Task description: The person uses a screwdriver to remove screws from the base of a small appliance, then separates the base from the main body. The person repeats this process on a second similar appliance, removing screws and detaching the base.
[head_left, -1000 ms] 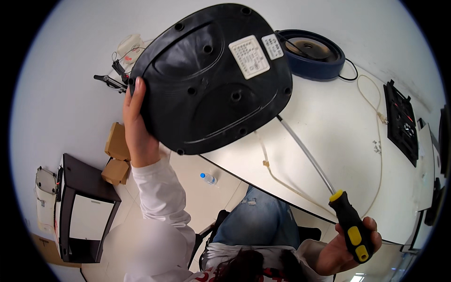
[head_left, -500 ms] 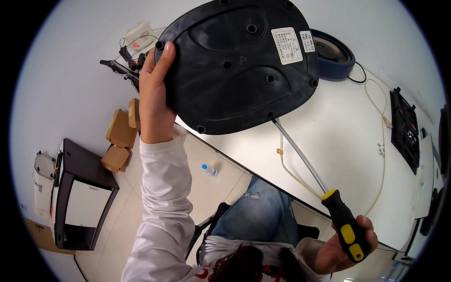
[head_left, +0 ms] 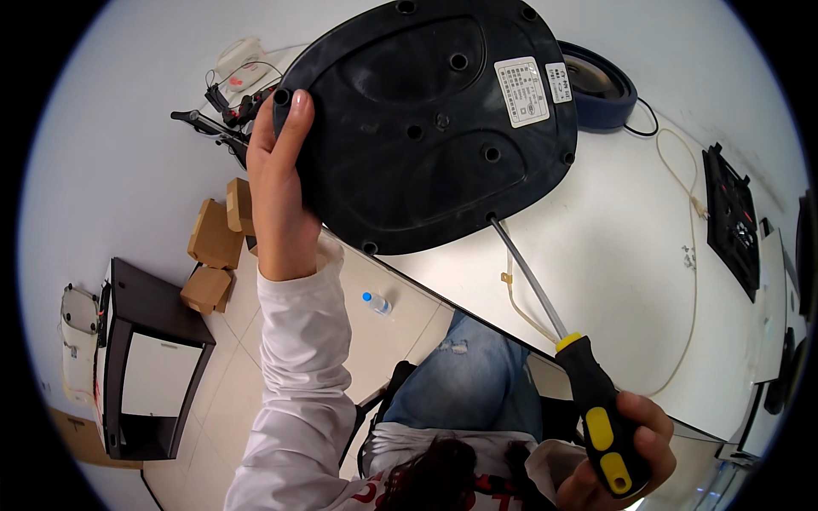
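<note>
A black plastic appliance base [head_left: 409, 162] is held up over the table's near edge, its underside toward me. It has rounded corners, several screw holes and two white labels. My left hand [head_left: 285, 183] grips its left edge, thumb on the underside beside a corner hole. My right hand [head_left: 643, 443] is closed round the black and yellow handle of a long screwdriver [head_left: 596, 400]. The screwdriver slants up to the left, and its tip sits at the hole on the base's lower right edge. Whether it engages a screw inside is hidden.
On the white table [head_left: 613, 255] are a dark blue round part [head_left: 605, 115], a pale power cord [head_left: 694, 281], small screws [head_left: 688, 257] and a black tool case [head_left: 731, 221]. A water bottle [head_left: 377, 303], cardboard boxes [head_left: 215, 234] and a dark cabinet [head_left: 158, 341] stand on the floor.
The screwdriver's handle has swung left with my right hand, while its tip stays at the same hole. The base and my left hand have dropped slightly in view.
</note>
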`<state>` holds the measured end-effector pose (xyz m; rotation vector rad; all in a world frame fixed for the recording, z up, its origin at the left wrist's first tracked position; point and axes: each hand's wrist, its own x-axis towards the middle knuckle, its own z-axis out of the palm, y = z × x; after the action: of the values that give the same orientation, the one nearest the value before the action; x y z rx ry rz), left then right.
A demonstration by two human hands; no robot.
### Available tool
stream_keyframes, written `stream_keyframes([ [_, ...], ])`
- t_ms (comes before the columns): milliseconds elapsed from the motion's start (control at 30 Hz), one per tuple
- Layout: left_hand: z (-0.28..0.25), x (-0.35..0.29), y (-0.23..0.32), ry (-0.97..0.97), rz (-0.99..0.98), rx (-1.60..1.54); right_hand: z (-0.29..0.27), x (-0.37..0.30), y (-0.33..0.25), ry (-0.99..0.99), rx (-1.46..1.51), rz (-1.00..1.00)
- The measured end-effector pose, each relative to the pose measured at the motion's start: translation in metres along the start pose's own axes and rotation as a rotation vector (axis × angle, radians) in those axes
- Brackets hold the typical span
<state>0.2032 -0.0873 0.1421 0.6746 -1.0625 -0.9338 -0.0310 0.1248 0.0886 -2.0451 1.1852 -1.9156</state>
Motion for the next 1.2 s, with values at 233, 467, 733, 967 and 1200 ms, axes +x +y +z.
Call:
stream_keyframes([
  [233, 0.003, -0.015, -0.009, 0.022, 0.03, 0.02, 0.006, 0.003, -0.011, 0.044, -0.091, 0.01],
  [467, 0.014, -0.063, -0.042, 0.045, 0.211, 0.217, -0.013, -0.017, -0.016, -0.045, -0.143, 0.421],
  [733, 0.018, -0.104, -0.081, -0.001, 0.277, 0.261, -0.036, -0.041, 0.009, -0.146, -0.405, 0.531],
  [967, -0.008, -0.118, -0.106, -0.006, 0.206, 0.248, -0.044, -0.047, 0.019, -0.173, -0.419, 0.532],
  [1200, -0.023, -0.148, -0.133, -0.057, 0.047, 0.294, -0.048, -0.054, 0.023, -0.246, -0.548, 0.48],
])
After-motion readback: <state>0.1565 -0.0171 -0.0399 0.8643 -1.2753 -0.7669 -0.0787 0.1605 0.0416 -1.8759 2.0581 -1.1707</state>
